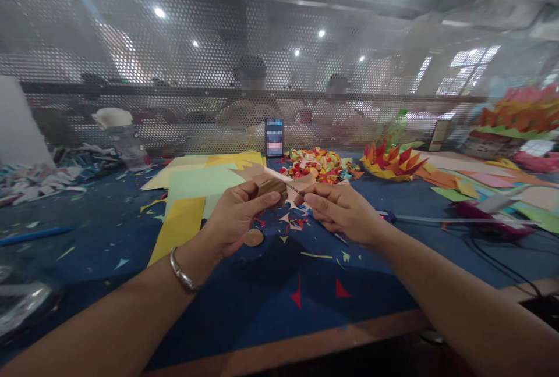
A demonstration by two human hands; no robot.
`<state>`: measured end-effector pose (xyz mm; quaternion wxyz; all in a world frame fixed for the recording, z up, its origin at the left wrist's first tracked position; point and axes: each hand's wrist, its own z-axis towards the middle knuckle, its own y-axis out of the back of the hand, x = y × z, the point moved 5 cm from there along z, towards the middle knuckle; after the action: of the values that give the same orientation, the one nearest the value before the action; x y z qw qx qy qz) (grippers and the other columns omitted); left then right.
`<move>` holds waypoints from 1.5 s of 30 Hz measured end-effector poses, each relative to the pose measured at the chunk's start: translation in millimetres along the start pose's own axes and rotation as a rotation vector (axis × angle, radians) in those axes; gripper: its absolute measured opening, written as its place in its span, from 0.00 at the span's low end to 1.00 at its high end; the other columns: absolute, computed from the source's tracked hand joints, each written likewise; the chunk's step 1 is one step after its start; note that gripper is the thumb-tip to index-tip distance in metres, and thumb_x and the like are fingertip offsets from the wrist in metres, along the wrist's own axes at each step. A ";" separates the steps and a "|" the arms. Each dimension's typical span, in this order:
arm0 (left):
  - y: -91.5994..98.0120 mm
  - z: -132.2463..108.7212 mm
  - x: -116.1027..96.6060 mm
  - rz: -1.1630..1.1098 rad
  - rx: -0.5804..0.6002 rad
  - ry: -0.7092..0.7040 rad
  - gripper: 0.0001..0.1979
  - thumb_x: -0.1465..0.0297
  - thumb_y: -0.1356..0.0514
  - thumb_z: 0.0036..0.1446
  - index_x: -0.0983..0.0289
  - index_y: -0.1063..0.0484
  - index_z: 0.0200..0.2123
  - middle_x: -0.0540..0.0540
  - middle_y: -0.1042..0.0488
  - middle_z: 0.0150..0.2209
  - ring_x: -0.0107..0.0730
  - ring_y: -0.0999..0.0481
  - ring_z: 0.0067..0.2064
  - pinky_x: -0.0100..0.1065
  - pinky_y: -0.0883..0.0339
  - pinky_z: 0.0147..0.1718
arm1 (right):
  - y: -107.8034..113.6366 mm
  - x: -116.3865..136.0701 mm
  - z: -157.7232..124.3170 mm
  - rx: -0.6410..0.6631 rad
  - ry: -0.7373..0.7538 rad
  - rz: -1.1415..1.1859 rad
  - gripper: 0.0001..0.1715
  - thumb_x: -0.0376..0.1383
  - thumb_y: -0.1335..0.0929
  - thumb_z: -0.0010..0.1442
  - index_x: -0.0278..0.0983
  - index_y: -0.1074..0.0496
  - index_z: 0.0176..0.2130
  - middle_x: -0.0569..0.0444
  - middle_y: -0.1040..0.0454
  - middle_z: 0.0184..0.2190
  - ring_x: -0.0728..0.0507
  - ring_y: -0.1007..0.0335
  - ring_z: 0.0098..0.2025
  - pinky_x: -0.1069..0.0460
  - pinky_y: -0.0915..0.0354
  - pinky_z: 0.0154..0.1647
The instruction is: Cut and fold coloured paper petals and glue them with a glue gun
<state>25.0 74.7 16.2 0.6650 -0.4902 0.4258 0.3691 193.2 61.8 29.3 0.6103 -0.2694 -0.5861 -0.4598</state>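
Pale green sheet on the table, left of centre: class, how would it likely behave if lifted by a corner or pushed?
The pale green sheet looks thin, like paper, so it would probably feel light and bend. Lying flat over a pale yellow sheet, it would likely slide, not roll. The deeper yellow piece overlapping it might shift too.
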 end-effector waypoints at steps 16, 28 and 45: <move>1.8 -0.3 -6.7 0.146 0.055 -0.081 0.11 0.73 0.31 0.46 0.65 0.22 0.36 0.52 0.22 0.35 0.26 0.26 0.36 0.28 0.34 0.39 | 4.2 2.2 -1.7 0.054 0.019 -0.044 0.16 0.45 0.35 0.63 0.35 0.29 0.41 0.64 0.51 0.18 0.54 0.58 0.19 0.56 0.59 0.17; -0.3 -2.4 -9.2 0.157 0.156 -0.050 0.07 0.75 0.32 0.47 0.66 0.23 0.33 0.49 0.25 0.30 0.23 0.28 0.33 0.28 0.35 0.36 | 8.4 -0.5 -0.5 0.111 0.074 -0.150 0.17 0.46 0.37 0.65 0.37 0.29 0.44 0.63 0.49 0.20 0.54 0.54 0.19 0.57 0.57 0.16; 1.4 -2.0 -2.4 0.211 0.290 0.050 0.06 0.74 0.32 0.49 0.65 0.22 0.33 0.51 0.22 0.32 0.24 0.25 0.34 0.27 0.35 0.37 | 13.2 4.2 -4.0 0.163 0.087 -0.355 0.21 0.46 0.38 0.65 0.38 0.29 0.50 0.62 0.44 0.21 0.54 0.51 0.19 0.59 0.51 0.16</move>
<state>22.5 72.9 17.6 0.6756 -0.3507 0.5400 0.3591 206.2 63.0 35.5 0.5643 -0.0915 -0.6327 -0.5224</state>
